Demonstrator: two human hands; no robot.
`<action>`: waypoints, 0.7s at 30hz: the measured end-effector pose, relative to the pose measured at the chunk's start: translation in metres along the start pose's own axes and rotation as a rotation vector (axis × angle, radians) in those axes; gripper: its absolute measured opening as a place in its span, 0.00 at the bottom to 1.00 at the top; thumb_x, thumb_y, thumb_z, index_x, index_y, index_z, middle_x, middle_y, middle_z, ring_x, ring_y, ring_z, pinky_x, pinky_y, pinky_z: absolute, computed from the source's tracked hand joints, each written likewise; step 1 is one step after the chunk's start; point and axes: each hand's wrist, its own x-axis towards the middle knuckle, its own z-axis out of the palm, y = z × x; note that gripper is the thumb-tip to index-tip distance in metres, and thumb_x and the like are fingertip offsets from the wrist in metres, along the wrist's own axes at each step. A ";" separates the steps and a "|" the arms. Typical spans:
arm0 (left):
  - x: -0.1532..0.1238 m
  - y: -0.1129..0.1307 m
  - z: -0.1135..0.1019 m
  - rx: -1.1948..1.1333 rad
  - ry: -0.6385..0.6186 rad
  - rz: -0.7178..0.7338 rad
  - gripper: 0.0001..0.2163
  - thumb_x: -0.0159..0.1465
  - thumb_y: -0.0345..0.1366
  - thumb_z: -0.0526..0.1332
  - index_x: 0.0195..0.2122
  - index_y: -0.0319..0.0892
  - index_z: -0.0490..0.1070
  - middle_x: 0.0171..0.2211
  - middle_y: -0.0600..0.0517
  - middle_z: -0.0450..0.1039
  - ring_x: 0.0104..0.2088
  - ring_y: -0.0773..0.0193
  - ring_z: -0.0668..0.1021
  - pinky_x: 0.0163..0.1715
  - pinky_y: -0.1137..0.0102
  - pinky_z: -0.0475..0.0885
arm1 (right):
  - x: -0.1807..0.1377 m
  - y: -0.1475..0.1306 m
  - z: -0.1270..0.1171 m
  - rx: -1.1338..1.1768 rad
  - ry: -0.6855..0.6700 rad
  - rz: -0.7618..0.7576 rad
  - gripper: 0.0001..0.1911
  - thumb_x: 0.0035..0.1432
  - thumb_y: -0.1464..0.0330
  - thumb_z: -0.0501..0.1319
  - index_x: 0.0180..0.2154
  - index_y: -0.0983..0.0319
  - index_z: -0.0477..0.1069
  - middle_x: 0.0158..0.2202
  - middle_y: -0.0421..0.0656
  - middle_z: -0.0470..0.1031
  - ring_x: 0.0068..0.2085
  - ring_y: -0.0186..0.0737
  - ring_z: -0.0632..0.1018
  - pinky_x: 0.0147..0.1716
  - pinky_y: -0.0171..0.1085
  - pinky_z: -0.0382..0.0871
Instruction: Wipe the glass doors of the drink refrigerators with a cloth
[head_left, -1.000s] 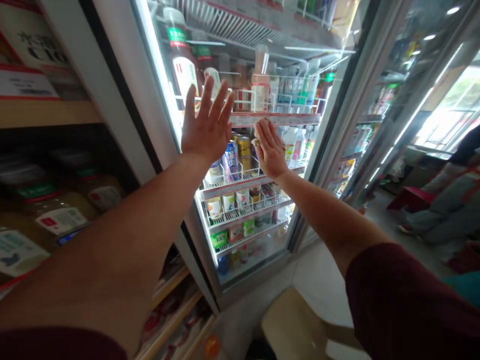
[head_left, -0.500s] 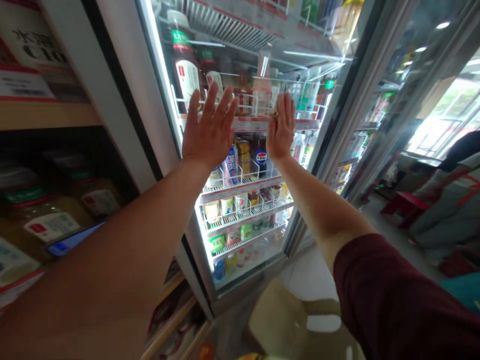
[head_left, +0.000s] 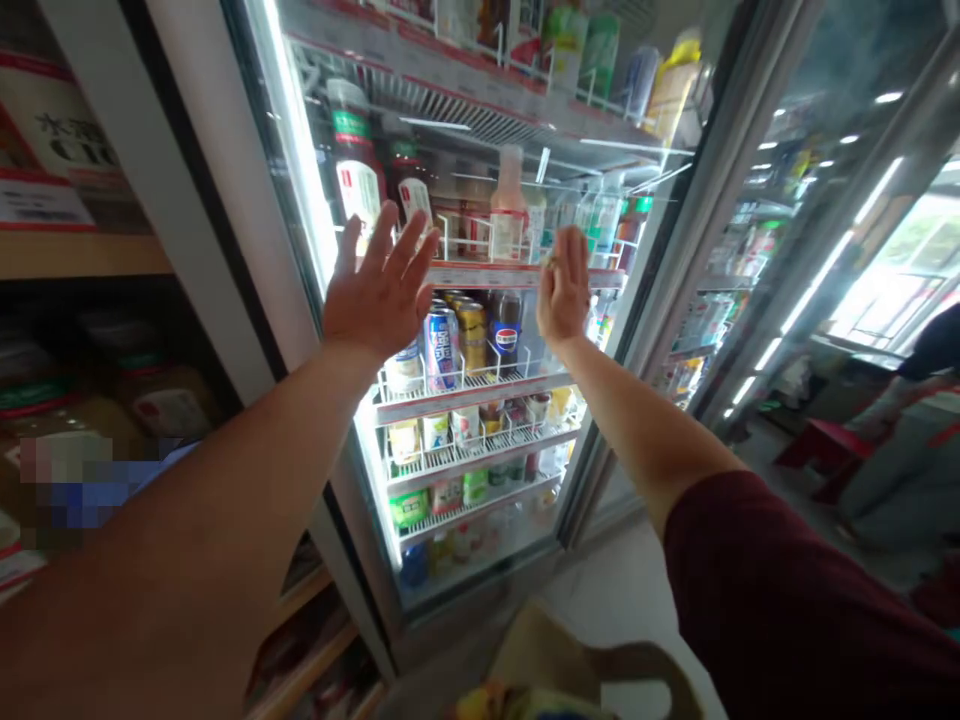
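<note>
My left hand (head_left: pixel 379 285) is raised in front of the glass door of a lit drinks fridge (head_left: pixel 480 600), palm forward and fingers spread. My right hand (head_left: pixel 564 290) is held up farther right, its fingers straight and side by side. Both hands are without any object. Whether either palm touches the glass, I cannot tell. Behind the left fingers stands a tall dark bottle (head_left: pixel 352 150) with a green cap band. Between the hands show a pink bottle (head_left: pixel 510 215), a blue can (head_left: pixel 442 345) and a dark Pepsi bottle (head_left: pixel 507 335).
Wooden shelves (head_left: pixel 82 255) with large jars stand at my left. Below me is a beige bag (head_left: pixel 525 640) with a loop handle and yellow items in it. More fridge doors (head_left: pixel 720 290) run along the right. A person in grey trousers (head_left: pixel 892 470) is at the far right.
The view has tilted up a little, so both hands sit lower in it. My left hand has shifted left, widening the gap between the hands.
</note>
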 end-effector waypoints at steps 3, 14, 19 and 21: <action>0.000 -0.001 0.001 0.041 0.003 -0.014 0.36 0.74 0.48 0.51 0.82 0.47 0.50 0.81 0.61 0.42 0.82 0.50 0.37 0.81 0.41 0.26 | -0.035 -0.010 -0.014 0.004 -0.352 -0.428 0.31 0.80 0.63 0.47 0.79 0.52 0.56 0.80 0.38 0.59 0.82 0.43 0.55 0.82 0.50 0.53; 0.002 0.004 -0.007 0.176 -0.023 -0.089 0.35 0.73 0.50 0.52 0.80 0.45 0.54 0.81 0.62 0.43 0.82 0.48 0.40 0.82 0.42 0.30 | -0.051 0.044 0.004 0.086 0.007 -0.140 0.33 0.80 0.62 0.42 0.79 0.64 0.58 0.79 0.51 0.60 0.82 0.54 0.55 0.80 0.63 0.56; -0.001 0.004 -0.008 0.221 0.012 -0.055 0.30 0.79 0.45 0.52 0.81 0.46 0.53 0.81 0.59 0.41 0.81 0.42 0.46 0.80 0.33 0.35 | -0.090 0.034 -0.005 0.149 -0.367 -0.521 0.26 0.80 0.61 0.49 0.73 0.48 0.70 0.74 0.36 0.69 0.78 0.44 0.65 0.79 0.52 0.61; -0.001 0.004 -0.009 0.215 0.008 -0.062 0.31 0.79 0.45 0.53 0.81 0.48 0.53 0.81 0.59 0.42 0.81 0.40 0.45 0.79 0.32 0.35 | -0.077 0.040 -0.006 0.156 -0.335 -0.493 0.27 0.80 0.61 0.49 0.73 0.49 0.69 0.75 0.37 0.68 0.78 0.45 0.64 0.79 0.53 0.61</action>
